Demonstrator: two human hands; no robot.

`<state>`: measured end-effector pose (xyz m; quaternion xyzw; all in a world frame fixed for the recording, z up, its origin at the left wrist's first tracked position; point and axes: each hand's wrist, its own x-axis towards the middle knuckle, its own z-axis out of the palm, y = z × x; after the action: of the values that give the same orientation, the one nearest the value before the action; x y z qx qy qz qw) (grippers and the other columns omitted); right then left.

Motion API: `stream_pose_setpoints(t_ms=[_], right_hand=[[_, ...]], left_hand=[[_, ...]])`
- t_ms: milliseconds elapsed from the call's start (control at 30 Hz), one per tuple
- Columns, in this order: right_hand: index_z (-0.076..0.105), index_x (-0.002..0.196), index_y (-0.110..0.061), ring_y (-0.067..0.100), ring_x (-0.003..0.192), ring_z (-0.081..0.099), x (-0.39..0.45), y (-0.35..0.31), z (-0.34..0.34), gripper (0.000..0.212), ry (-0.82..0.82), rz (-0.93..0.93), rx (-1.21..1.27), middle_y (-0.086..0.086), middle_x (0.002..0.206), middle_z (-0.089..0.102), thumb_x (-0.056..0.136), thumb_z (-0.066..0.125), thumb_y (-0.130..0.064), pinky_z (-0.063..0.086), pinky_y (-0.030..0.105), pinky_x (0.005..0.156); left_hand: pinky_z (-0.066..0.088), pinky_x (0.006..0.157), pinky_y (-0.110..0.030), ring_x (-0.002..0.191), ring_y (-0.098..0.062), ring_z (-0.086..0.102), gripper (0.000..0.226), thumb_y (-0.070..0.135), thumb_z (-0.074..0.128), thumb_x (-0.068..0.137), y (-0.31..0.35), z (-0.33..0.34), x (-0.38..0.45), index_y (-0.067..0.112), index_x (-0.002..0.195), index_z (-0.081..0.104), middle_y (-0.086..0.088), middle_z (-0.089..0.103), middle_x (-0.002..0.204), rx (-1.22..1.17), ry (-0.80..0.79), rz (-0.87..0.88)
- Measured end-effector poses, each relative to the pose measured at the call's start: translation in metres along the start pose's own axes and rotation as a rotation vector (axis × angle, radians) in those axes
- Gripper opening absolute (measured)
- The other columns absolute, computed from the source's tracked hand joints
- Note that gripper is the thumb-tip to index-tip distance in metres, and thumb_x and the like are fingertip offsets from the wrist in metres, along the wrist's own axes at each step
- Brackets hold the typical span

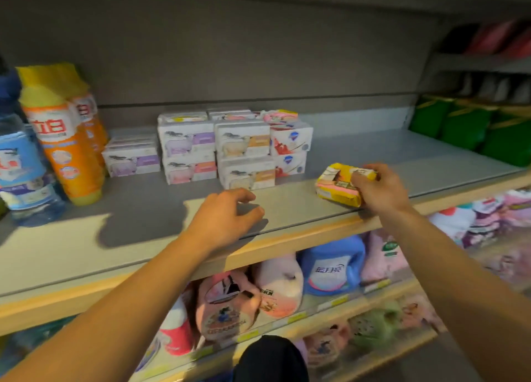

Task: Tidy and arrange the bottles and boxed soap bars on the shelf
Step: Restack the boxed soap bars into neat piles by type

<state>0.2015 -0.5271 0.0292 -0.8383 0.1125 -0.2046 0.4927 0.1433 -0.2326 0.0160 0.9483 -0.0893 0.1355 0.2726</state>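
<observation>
Soap pack: yellow soap pack (pixel 342 184) lies tilted near the shelf (pixel 143 209) front edge, at 3 o'clock of the stacked soap boxes (pixel 244 148)
Right hand: right hand (pixel 379 187) grips the pack's right end, fingers curled over it
Left hand: left hand (pixel 227 215) hovers loosely curled, holding nothing, at 9 o'clock of the pack
Bottles: orange bottles (pixel 66 140) stand at far 9 o'clock

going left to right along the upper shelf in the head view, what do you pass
blue-labelled clear bottle → orange bottles → stacked white soap boxes → yellow soap pack gripped by the right hand → green packages. The left hand hovers open near the shelf's front, below the boxes.
</observation>
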Motion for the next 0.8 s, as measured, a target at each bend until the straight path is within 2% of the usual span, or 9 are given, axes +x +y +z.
stream_pose_setpoints(t_ms=[67, 133, 200, 300, 400, 533, 700, 800], right_hand=[[0.055, 0.129, -0.016, 0.032, 0.115, 0.057, 0.016, 0.012, -0.012, 0.051, 0.032, 0.020, -0.075, 0.014, 0.127, 0.060, 0.084, 0.070, -0.036, 0.045, 0.037, 0.095], [0.046, 0.137, -0.013, 0.032, 0.126, 0.047, 0.025, 0.021, -0.019, 0.068, -0.011, 0.039, -0.164, 0.016, 0.135, 0.051, 0.080, 0.073, -0.039, 0.037, 0.035, 0.102], [0.047, 0.136, -0.015, 0.033, 0.127, 0.044, 0.028, 0.030, -0.025, 0.067, -0.038, 0.019, -0.363, 0.018, 0.133, 0.050, 0.080, 0.070, -0.043, 0.035, 0.036, 0.103], [0.053, 0.134, -0.016, 0.033, 0.130, 0.041, 0.029, 0.043, -0.030, 0.058, -0.034, -0.134, -0.597, 0.016, 0.135, 0.052, 0.085, 0.063, -0.045, 0.029, 0.038, 0.106], [0.059, 0.130, -0.018, 0.035, 0.121, 0.049, 0.031, 0.052, -0.028, 0.048, 0.015, -0.280, -0.566, 0.014, 0.132, 0.054, 0.087, 0.064, -0.039, 0.034, 0.038, 0.105], [0.061, 0.128, -0.022, 0.040, 0.113, 0.053, 0.048, 0.050, -0.023, 0.046, 0.038, -0.232, -0.572, 0.013, 0.129, 0.055, 0.088, 0.064, -0.044, 0.044, 0.041, 0.099], [0.051, 0.136, -0.024, 0.041, 0.119, 0.048, 0.061, 0.045, -0.016, 0.053, 0.006, -0.120, -0.626, 0.012, 0.135, 0.048, 0.089, 0.058, -0.046, 0.043, 0.043, 0.096], [0.040, 0.143, -0.023, 0.038, 0.132, 0.036, 0.055, 0.045, -0.012, 0.062, -0.021, -0.130, -0.710, 0.009, 0.144, 0.041, 0.088, 0.052, -0.049, 0.033, 0.045, 0.108]], left_hand=[[0.045, 0.089, -0.029, 0.114, -0.021, 0.060, 0.042, 0.050, 0.062, 0.088, 0.008, 0.009, 0.006, 0.024, 0.121, 0.066, 0.003, 0.067, 0.126, 0.038, -0.026, 0.040], [0.048, 0.091, -0.032, 0.112, -0.021, 0.059, 0.044, 0.050, 0.063, 0.086, 0.010, 0.014, 0.009, 0.022, 0.119, 0.067, 0.002, 0.067, 0.124, 0.063, -0.046, 0.076], [0.048, 0.093, -0.036, 0.113, -0.021, 0.056, 0.043, 0.052, 0.063, 0.086, 0.009, 0.019, 0.012, 0.023, 0.118, 0.067, 0.004, 0.066, 0.121, 0.101, -0.060, 0.096], [0.045, 0.096, -0.037, 0.116, -0.021, 0.051, 0.041, 0.052, 0.061, 0.087, 0.003, 0.023, 0.014, 0.025, 0.118, 0.067, 0.007, 0.065, 0.120, 0.133, -0.057, 0.098], [0.045, 0.096, -0.037, 0.114, -0.021, 0.050, 0.041, 0.053, 0.060, 0.087, 0.002, 0.026, 0.017, 0.026, 0.117, 0.067, 0.007, 0.065, 0.119, 0.166, -0.053, 0.124], [0.046, 0.095, -0.038, 0.112, -0.022, 0.050, 0.043, 0.054, 0.057, 0.086, 0.001, 0.028, 0.019, 0.026, 0.118, 0.067, 0.009, 0.066, 0.119, 0.188, -0.035, 0.139], [0.049, 0.085, -0.042, 0.098, -0.023, 0.052, 0.063, 0.065, 0.034, 0.079, 0.001, 0.028, 0.017, 0.015, 0.096, 0.069, 0.003, 0.070, 0.099, 0.244, -0.032, 0.150], [0.050, 0.084, -0.042, 0.099, -0.023, 0.052, 0.062, 0.065, 0.035, 0.078, 0.000, 0.028, 0.017, 0.017, 0.096, 0.069, 0.005, 0.070, 0.099, 0.233, -0.035, 0.139]])
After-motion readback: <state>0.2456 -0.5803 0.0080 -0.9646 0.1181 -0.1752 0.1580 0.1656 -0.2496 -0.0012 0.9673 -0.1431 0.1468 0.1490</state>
